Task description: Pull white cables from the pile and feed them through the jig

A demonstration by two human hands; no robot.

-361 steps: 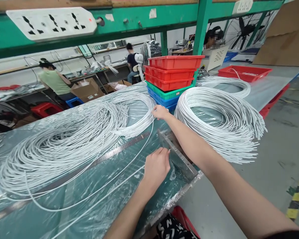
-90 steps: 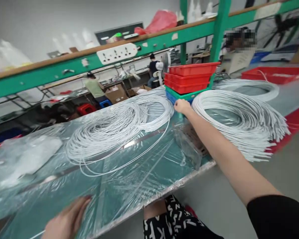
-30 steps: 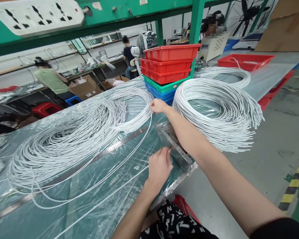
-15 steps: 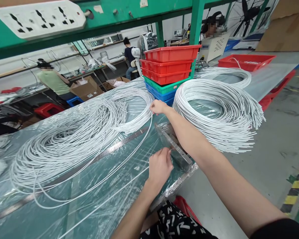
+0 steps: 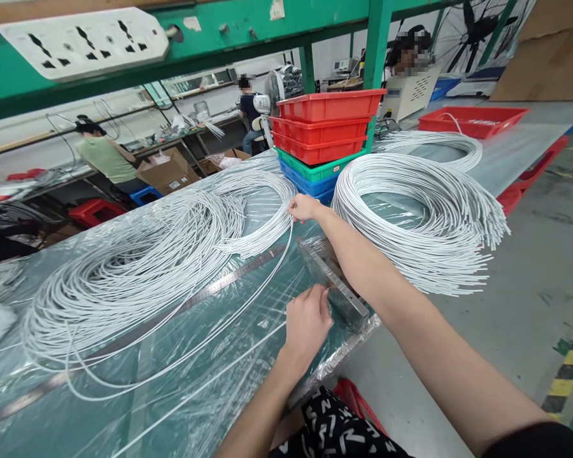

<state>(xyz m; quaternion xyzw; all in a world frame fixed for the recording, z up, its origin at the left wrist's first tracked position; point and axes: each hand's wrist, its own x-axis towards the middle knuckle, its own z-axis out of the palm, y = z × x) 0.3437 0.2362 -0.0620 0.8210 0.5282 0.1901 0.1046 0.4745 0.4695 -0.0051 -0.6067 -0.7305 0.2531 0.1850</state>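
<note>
My right hand reaches across the bench and pinches a single white cable that curves back toward me. My left hand is closed near the bench's front edge, its fingertips against a metal stop block; the cable's near end runs to this hand. A large loose coil of white cable lies to the left. A long steel ruler runs along the bench to the block.
A coil of cut white cable lengths lies at the right, with another coil behind it. Stacked red, green and blue trays stand behind my right hand. Clear plastic film covers the bench. Other people work at benches behind.
Three seconds ago my left hand was far to the left along the bench; it has since come back to the metal block. Over the last second both hands have stayed put.
</note>
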